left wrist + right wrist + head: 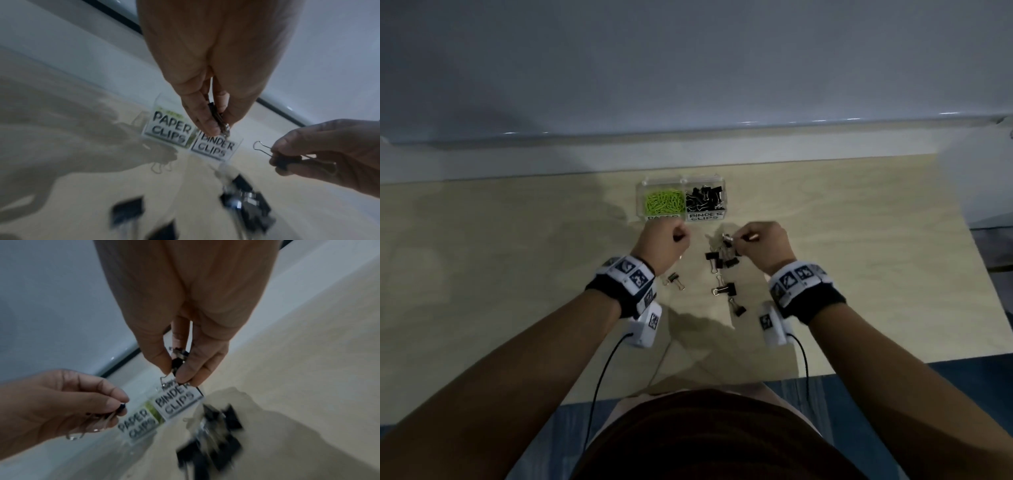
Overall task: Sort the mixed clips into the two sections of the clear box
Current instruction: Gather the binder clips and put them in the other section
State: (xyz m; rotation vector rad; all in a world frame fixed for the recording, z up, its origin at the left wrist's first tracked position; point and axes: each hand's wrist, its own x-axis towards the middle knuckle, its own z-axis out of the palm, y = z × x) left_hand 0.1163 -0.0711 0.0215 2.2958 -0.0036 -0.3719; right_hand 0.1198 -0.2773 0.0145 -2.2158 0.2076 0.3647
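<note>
The clear box [683, 181] stands at the far side of the table; its left section holds green paper clips [663, 201], its right section black binder clips [704, 198]. The labels read PAPER CLIPS [170, 128] and BINDER CLIPS [216, 148]. My left hand [669, 240] hovers just in front of the box and pinches a black binder clip [217, 114]. My right hand [760, 241] pinches another black binder clip [178, 361] above the loose pile of binder clips [722, 260].
More binder clips lie scattered toward me on the wooden table [859, 246], one [674, 279] near my left wrist, others [727, 289] by my right wrist. A pale wall ledge [688, 150] runs behind the box. Cables [602, 373] trail from both wrist cameras.
</note>
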